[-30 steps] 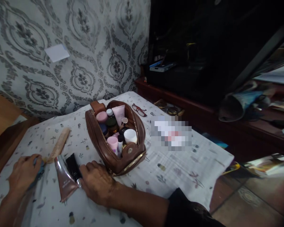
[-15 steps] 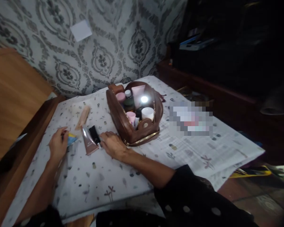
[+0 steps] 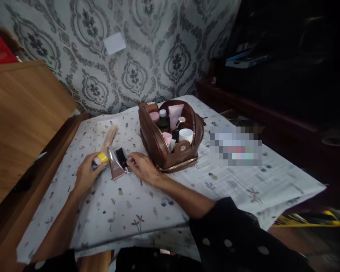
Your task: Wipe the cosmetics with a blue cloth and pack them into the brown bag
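Note:
My left hand [image 3: 87, 173] is closed around a small item with a yellow and blue end [image 3: 101, 158], just left of a pinkish-brown tube [image 3: 115, 167] lying on the patterned cloth [image 3: 124, 204]. My right hand [image 3: 143, 167] rests on the cloth with fingers curled, its fingertips touching a black tube [image 3: 121, 157]. A beige tube [image 3: 109, 136] lies farther back. An open brown leather toiletry bag [image 3: 161, 149] stands right of my right hand, packed with several bottles, jars and tubes.
A wooden board [image 3: 19, 121] and the dark table edge lie to the left. Newspaper [image 3: 272, 177] covers the table's right part. A dark wooden shelf [image 3: 243, 105] with clutter stands at the back right. Patterned wallpaper is behind.
The view has shifted a little. My left hand has moved right, closer to the pinkish-brown tube, and its yellow-ended item now shows. My right hand stays by the black tube.

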Tool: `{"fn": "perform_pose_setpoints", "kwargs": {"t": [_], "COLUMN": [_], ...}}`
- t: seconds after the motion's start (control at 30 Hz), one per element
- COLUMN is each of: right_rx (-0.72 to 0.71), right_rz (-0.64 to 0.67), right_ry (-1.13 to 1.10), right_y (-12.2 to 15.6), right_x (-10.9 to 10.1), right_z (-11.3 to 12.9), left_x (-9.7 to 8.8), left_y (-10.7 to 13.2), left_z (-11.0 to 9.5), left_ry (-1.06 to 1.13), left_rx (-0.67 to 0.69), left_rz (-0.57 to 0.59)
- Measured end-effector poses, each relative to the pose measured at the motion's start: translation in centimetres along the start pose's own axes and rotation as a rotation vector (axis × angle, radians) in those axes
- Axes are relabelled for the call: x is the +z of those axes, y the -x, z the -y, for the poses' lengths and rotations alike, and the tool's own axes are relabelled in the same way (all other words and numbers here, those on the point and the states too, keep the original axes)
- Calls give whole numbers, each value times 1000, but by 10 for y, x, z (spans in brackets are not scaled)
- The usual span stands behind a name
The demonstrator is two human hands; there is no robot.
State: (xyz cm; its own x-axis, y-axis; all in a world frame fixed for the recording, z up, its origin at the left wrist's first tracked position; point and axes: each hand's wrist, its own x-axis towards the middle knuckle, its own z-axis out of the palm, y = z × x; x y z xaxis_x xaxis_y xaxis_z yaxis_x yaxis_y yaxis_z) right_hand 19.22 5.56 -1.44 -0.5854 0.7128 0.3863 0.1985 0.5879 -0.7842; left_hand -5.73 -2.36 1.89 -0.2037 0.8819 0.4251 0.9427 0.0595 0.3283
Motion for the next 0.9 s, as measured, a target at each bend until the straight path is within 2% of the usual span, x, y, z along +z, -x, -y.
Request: {"fn": "perform_pose_setpoints", "kwargs": {"t": [0.13, 0.23, 0.3, 0.4, 0.57, 0.6, 0.67, 0.73, 0.77, 0.83, 0.9], "right_rx": [77, 171, 217, 275, 292, 299, 321, 339, 346, 358, 367], "right_rz": [-8, 67, 89, -11, -113, -130, -144, -120, -94, -48, -6], "right_ry": [-371, -728, -924, -1084, -1174, -1183, -1202, -1234, -1256, -1294, -1278], "right_y": [-5, -10, -12, -13, -14, -14, -14, -13, -12, -11, -10], "right_x": [1, 3, 4, 5, 8, 8, 8, 8, 7, 5, 4], "right_z": [-3, -6, -7, -8, -7, -7, -5, -4, -2, 0, 2], "left_x": [0, 6, 13, 23, 23, 22, 20, 23, 25, 33, 41], "left_y": [1, -1, -3, -9, -13, -13, -11, -9, -8, -5, -2], "left_z": [-37, -63, -75, -80, -61, -58, -58, -63, -67, -74, -76], "left_ry": [139, 196, 213, 250, 351, 378, 405, 357, 301, 164, 54], "left_rx": [174, 309, 350, 284, 78, 54, 42, 123, 203, 385, 511], "left_rz": [17, 97, 131, 115, 173, 124, -49, -185, -201, -156, -117]}}
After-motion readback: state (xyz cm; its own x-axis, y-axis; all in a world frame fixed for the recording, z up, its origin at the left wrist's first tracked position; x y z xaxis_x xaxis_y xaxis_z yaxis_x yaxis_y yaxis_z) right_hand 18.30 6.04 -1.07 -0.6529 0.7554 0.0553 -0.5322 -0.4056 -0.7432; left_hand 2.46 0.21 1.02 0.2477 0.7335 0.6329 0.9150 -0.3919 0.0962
